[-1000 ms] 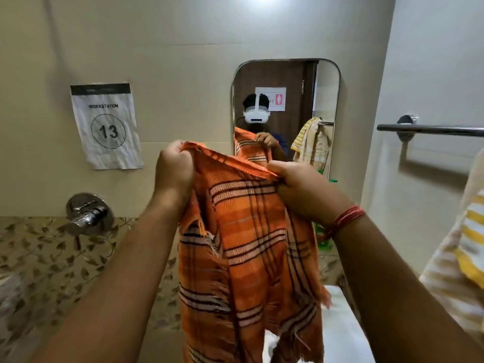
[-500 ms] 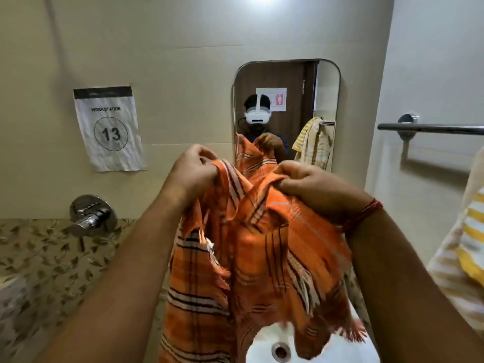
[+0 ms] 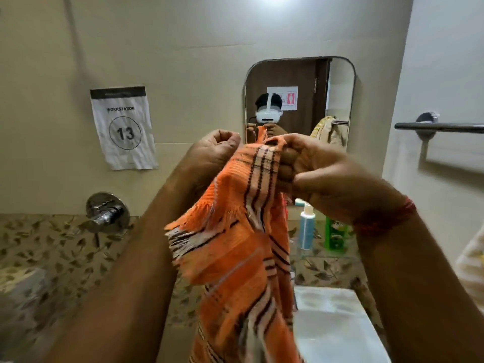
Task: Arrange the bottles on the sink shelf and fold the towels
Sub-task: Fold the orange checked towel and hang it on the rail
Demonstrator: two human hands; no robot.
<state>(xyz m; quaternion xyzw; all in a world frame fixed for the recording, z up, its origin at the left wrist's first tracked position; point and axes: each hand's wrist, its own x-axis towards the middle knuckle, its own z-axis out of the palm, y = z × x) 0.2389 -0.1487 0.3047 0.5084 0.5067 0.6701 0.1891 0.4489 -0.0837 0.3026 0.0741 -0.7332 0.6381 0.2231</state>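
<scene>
I hold an orange checked towel (image 3: 235, 252) up in front of the mirror, bunched and hanging over the sink. My right hand (image 3: 314, 174) grips its top edge in a fist. My left hand (image 3: 217, 150) is close beside it with curled fingers, pinching the same top edge. A white-and-blue bottle (image 3: 306, 229) and a green bottle (image 3: 336, 231) stand upright on the glass shelf (image 3: 322, 254) below the mirror, partly hidden by the towel and my right wrist.
The white sink (image 3: 332, 323) lies below the shelf. A chrome towel bar (image 3: 440, 127) is fixed to the right wall, and a yellow striped towel (image 3: 471, 258) shows at the right edge. A chrome tap (image 3: 106, 213) and a workstation sign (image 3: 123, 127) are on the left wall.
My hands have come together, bringing the towel's two top corners close. The towel, spread flat a second ago, now hangs doubled and bunched.
</scene>
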